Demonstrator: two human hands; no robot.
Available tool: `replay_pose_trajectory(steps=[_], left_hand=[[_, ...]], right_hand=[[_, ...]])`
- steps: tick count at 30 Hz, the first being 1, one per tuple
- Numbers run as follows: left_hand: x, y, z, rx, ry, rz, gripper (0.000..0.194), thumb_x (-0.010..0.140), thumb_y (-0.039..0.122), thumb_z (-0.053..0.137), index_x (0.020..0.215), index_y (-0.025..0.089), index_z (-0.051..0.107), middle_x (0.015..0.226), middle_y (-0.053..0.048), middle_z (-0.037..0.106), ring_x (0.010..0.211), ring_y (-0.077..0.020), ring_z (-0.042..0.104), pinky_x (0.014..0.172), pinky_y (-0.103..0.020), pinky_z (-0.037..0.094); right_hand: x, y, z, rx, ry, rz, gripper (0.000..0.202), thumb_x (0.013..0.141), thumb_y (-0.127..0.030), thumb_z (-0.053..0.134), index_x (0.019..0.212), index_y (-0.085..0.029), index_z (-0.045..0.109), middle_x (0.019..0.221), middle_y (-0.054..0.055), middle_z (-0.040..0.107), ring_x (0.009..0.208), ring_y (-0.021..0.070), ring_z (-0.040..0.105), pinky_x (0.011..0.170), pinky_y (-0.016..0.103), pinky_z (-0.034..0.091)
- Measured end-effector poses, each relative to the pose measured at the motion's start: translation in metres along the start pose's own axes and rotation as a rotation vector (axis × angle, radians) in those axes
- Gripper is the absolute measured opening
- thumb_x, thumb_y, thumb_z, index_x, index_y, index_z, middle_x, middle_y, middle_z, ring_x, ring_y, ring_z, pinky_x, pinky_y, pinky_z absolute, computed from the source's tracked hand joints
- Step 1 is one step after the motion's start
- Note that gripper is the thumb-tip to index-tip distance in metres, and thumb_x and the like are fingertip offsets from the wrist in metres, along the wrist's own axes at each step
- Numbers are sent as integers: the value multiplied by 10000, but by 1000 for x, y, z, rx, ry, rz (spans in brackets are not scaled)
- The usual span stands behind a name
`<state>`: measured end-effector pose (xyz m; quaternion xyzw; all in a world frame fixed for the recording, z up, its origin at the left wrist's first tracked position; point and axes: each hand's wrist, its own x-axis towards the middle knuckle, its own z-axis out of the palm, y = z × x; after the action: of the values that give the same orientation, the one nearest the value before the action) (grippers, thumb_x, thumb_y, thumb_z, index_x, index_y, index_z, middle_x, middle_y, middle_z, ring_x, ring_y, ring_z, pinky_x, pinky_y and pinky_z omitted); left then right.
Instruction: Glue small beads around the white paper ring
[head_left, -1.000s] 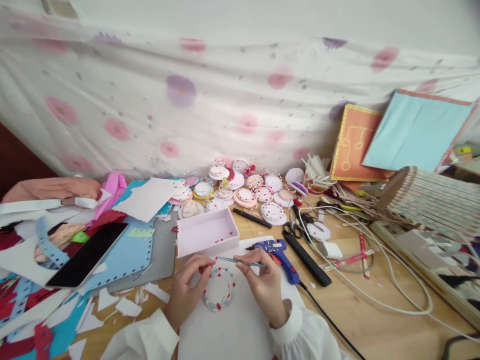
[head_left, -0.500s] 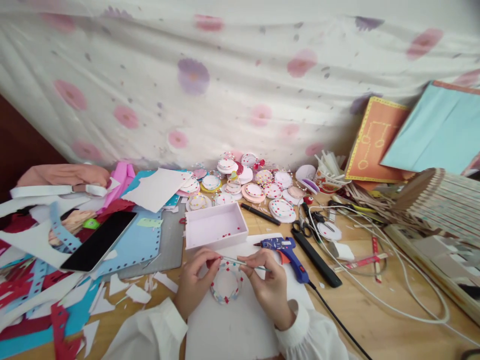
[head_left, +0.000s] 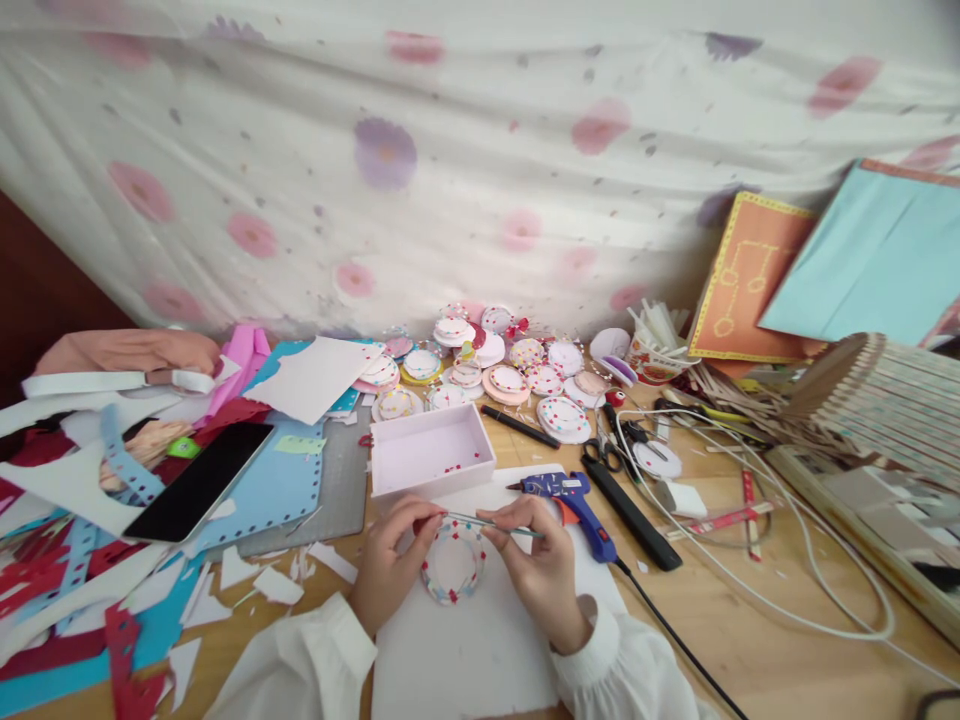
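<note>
My right hand (head_left: 536,565) pinches a thin grey-green rod (head_left: 519,529), which slants from its fingertips across the palm side. Opposite it, my left hand (head_left: 397,560) has thumb and forefinger pressed together on something too small to make out, close to the rod's left end. A fine strand seems to run between the two pinches. Just below the fingertips, a ring of red, blue and white beads (head_left: 452,598) lies on a white board (head_left: 465,660). Behind my hands stands a pale lilac open box (head_left: 431,470) with a few red beads inside.
To the right lie a blue glue gun (head_left: 562,490) with its cord, a long black bar (head_left: 634,515), scissors (head_left: 604,450) and a white cable (head_left: 750,590). Several beaded paper discs (head_left: 506,380) crowd the back. Paper scraps and a phone (head_left: 199,483) cover the left.
Both hands keep almost the same place and pinch. The rod in my right hand has shifted slightly, its far end reaching a little further right.
</note>
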<state>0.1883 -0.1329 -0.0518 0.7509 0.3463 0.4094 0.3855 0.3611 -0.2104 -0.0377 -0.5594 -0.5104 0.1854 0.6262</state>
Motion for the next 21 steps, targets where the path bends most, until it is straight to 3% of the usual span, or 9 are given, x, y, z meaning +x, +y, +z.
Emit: replay_pose_trajectory(steps=[8,12,17,21], left_hand=[[2,5,0,0,1,-17,110,891,243,564,872,191,659,883,-44,672,848,-174,628,760,-277,500],[2,10,-4,-12,17,-18,126,886,248,564,845,187,666,853,-46,669,825,-179,624,750,-282,498],[-1,50,-14,-106,-26,-42,178,892,278,546,822,189,683,828,-61,671,813,-191,624,739,-283,504],[-7,83,-12,-215,-72,-191,321,875,418,533,666,193,626,652,-26,607,612,-162,566,567,-252,487]], right_hand=[[1,-3,0,-11,41,-93,145,793,-155,689,741,-232,578,734,21,707,725,212,670,699,394,494],[5,-12,-5,-111,90,-253,195,784,-80,660,748,-247,567,772,0,730,688,196,663,717,400,434],[0,-35,-14,-364,51,-523,311,760,7,586,885,-278,575,933,-28,761,624,147,660,768,401,366],[-12,-54,-6,-560,-56,-720,284,782,-42,601,932,-283,587,987,-39,754,631,127,670,765,369,351]])
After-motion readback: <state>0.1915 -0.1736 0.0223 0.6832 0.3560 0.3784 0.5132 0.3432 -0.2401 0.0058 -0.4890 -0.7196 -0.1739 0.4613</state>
